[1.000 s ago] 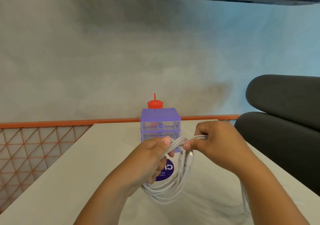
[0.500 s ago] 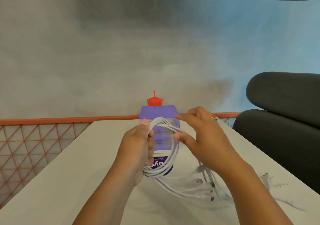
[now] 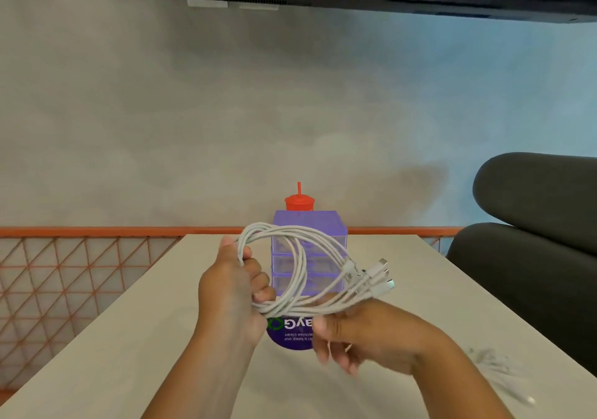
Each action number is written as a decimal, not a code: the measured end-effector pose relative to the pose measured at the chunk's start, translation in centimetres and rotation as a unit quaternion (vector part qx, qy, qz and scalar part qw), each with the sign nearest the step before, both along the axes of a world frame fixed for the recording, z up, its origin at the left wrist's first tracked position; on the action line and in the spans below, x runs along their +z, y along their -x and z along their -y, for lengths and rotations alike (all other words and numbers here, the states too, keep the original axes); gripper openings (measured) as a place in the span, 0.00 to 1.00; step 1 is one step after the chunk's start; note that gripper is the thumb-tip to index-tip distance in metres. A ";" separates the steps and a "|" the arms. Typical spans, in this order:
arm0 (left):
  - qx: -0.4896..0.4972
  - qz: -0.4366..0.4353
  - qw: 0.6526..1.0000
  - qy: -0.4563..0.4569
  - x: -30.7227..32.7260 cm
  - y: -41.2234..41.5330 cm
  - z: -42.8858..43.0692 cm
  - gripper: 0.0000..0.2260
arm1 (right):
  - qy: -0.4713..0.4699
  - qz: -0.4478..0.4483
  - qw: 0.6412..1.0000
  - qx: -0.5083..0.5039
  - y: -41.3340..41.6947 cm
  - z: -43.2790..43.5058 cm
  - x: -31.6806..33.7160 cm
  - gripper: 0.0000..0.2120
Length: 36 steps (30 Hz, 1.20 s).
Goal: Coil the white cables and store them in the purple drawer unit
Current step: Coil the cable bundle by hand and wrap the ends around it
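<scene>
1. Our left hand [image 3: 234, 292] is closed around the coil of white cables [image 3: 302, 273], fingers curled over the gathered loops, and holds it up above the table [image 3: 129, 338].
2. Our right hand [image 3: 365, 338] sits under the coil's free ends, fingers curled and blurred. The strands cross its thumb side, but we cannot tell whether it grips them.
3. The connectors [image 3: 378, 276] fan out to the right, above that hand.
4. The purple drawer unit [image 3: 310, 221] stands just behind the coil, with a red cup [image 3: 298, 203] behind it.
5. A loose cable [image 3: 504, 383] lies blurred on the table at the right.
</scene>
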<state>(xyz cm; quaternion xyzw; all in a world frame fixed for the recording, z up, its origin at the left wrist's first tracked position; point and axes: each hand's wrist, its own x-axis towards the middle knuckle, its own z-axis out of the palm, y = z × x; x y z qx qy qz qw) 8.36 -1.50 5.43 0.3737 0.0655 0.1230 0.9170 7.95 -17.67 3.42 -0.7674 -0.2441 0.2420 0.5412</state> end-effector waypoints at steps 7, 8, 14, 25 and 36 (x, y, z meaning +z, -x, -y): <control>0.027 -0.026 0.999 0.022 -0.7 -0.7 0.1 0.18 | -0.260 0.012 0.961 -0.096 -1.0 -0.9 -0.7 0.12; 0.031 -0.029 0.999 0.021 -0.8 -0.7 0.1 0.18 | -0.253 0.031 0.960 -0.113 -0.8 -1.1 -0.5 0.08; 0.047 -0.031 0.998 -0.028 -0.7 -0.6 0.0 0.17 | -0.170 0.191 0.941 -0.223 0.3 -3.0 -0.1 0.13; 0.062 0.052 0.963 -0.256 -1.3 0.9 3.1 0.18 | 0.293 0.410 0.830 -0.238 1.4 -2.8 0.4 0.10; -0.021 0.208 0.890 -0.406 -2.4 1.8 4.0 0.11 | 0.357 0.369 0.821 -0.251 1.4 -3.1 0.2 0.10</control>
